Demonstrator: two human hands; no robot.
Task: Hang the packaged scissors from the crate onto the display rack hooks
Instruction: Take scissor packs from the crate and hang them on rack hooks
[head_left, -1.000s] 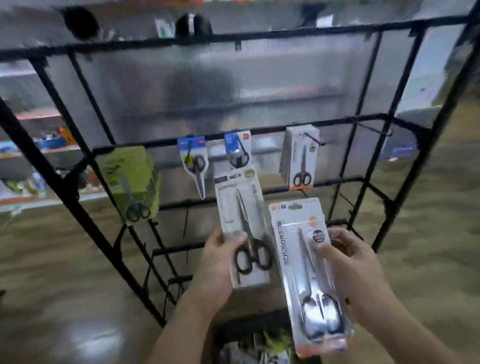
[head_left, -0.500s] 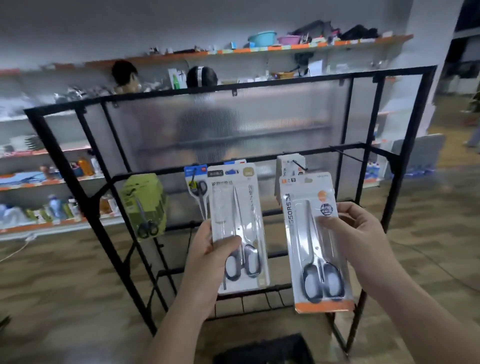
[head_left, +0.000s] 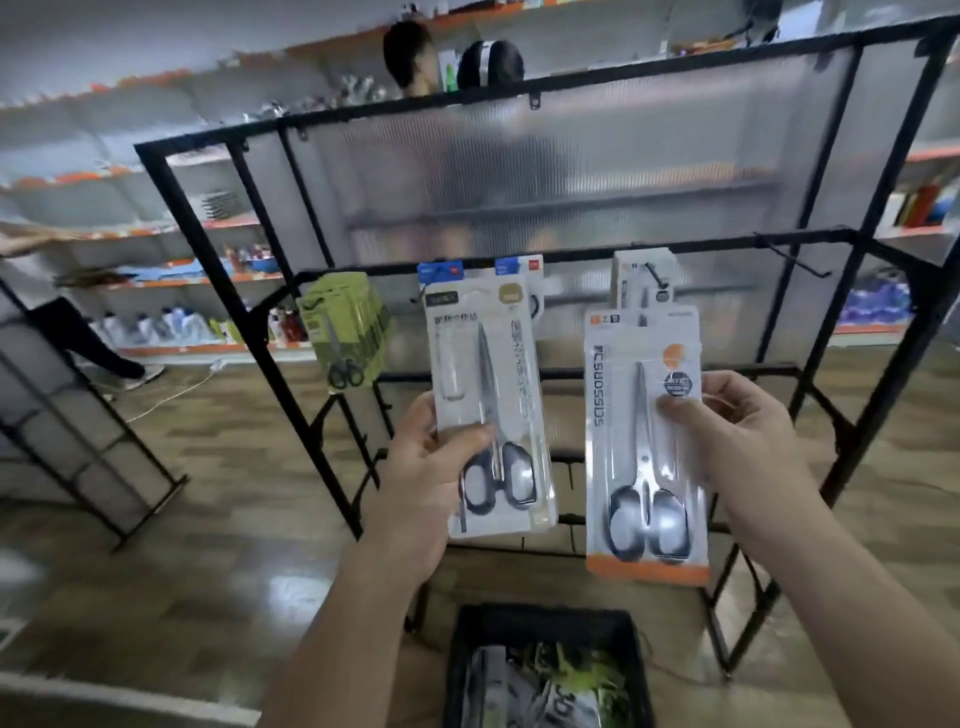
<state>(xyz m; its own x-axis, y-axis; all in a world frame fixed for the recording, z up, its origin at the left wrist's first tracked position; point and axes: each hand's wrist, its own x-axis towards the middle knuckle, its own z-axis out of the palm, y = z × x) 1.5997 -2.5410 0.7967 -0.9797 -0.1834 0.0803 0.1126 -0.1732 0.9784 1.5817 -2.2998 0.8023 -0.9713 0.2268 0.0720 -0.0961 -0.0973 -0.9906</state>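
Note:
My left hand (head_left: 427, 483) grips a white scissors pack (head_left: 485, 364) with black handles, held upright in front of the black display rack (head_left: 571, 254). My right hand (head_left: 737, 441) pinches a second pack with an orange bottom edge (head_left: 618, 415), also upright and slightly lower. Behind them, green packs (head_left: 345, 322), blue-topped packs (head_left: 511, 266) and a white pack (head_left: 641, 278) hang from hooks on the rack's middle bar. A bare hook (head_left: 795, 257) sticks out at the right. The black crate (head_left: 545, 621) with more packs stands on the floor below.
A second black rack (head_left: 78, 415) leans at the left. Shop shelves (head_left: 156, 280) line the back wall. Two people's heads (head_left: 452, 60) show above the rack, and another person's leg (head_left: 83, 338) is at far left. A white cable (head_left: 171, 389) lies on the wooden floor.
Both hands have raised their packs up to the height of the middle bar. The view has swung, bringing the crate back in at the bottom.

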